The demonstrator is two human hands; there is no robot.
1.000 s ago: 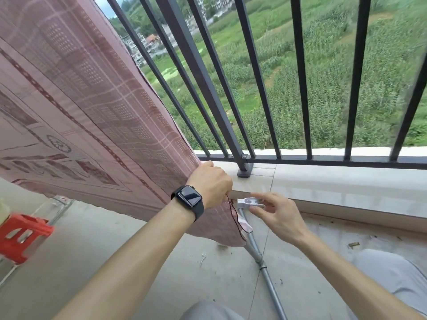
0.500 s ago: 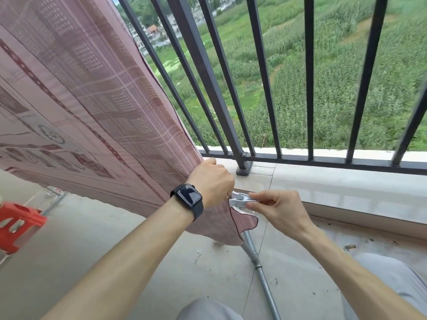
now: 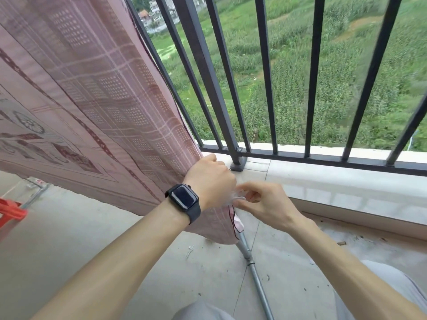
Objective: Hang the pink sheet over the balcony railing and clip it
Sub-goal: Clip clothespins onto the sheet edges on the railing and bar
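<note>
**Sheet edge gripped at the railing foot, clip pinched beside it**

At the left edge of the balcony floor (image 3: 69, 239) a red stool (image 3: 11, 211) is partly seen. The pink sheet (image 3: 92, 112) hangs from the top left with its patterned face turned inward. Its long run slants down and to the right, toward the foot of the railing (image 3: 203, 65). There its edge is gathered and gripped by the left hand (image 3: 210, 179), the fingers curled tight round the cloth. A dark watch (image 3: 183, 200) is worn on that wrist. The sheet's bottom corner hangs loose below the hand, over a grey metal pole (image 3: 257, 277) lying on the floor. Just right of the left hand, a pale clip (image 3: 236, 197) is pinched between the thumb and fingers of the right hand (image 3: 261, 204). The clip is blurred, so whether its jaws stand apart or are already on the cloth cannot be told. The two hands are nearly touching. Behind them the railing's bottom rail runs along a pale ledge (image 3: 346, 181), and green fields are seen through the bars.
</note>
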